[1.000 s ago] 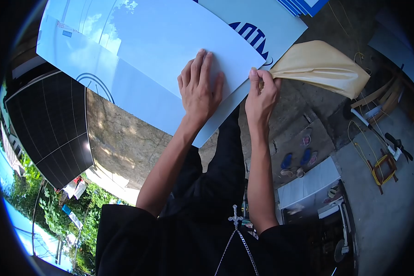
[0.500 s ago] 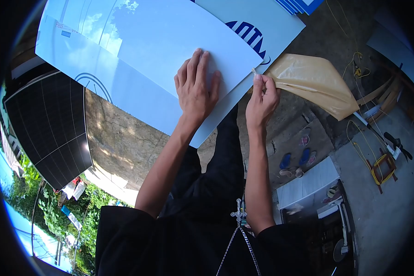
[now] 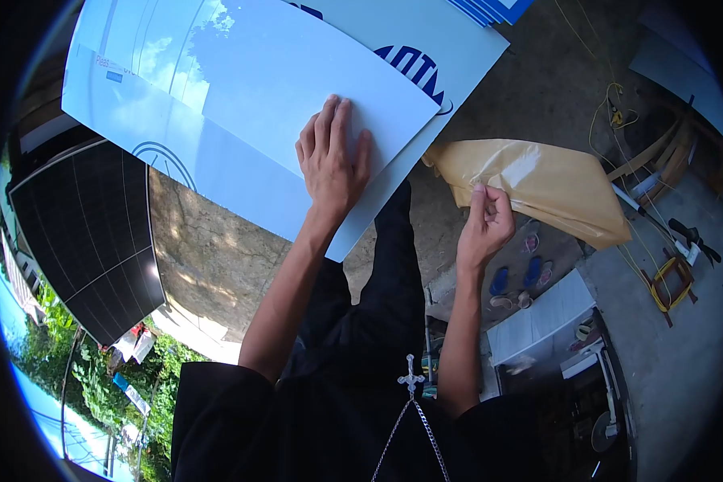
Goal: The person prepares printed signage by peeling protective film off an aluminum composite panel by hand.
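My left hand (image 3: 333, 161) rests with fingers stretched out on a glossy pale sheet (image 3: 257, 88), whose surface mirrors sky and trees. Beneath this sheet lies a larger light-blue panel (image 3: 466, 60) with dark blue lettering, part of it covered. To the right, my right hand (image 3: 488, 229) is closed in a pinch, thumb against the fingers. It grips a creased, shiny brown sheet (image 3: 554, 173), which hangs beyond the panel's edge. The exact spot held is partly hidden by the fingertips.
A dark solar panel (image 3: 88, 233) leans at the left above sunlit ground. Several blue-edged sheets (image 3: 490, 10) lie at the top. Blue slippers (image 3: 533, 271), a white-topped cabinet (image 3: 542, 313) and a wooden frame wound with yellow cord (image 3: 668, 285) are on the right.
My right hand has moved down and right, away from the panel's edge, and the brown sheet has shifted lower with it. My left hand remains on the pale sheet.
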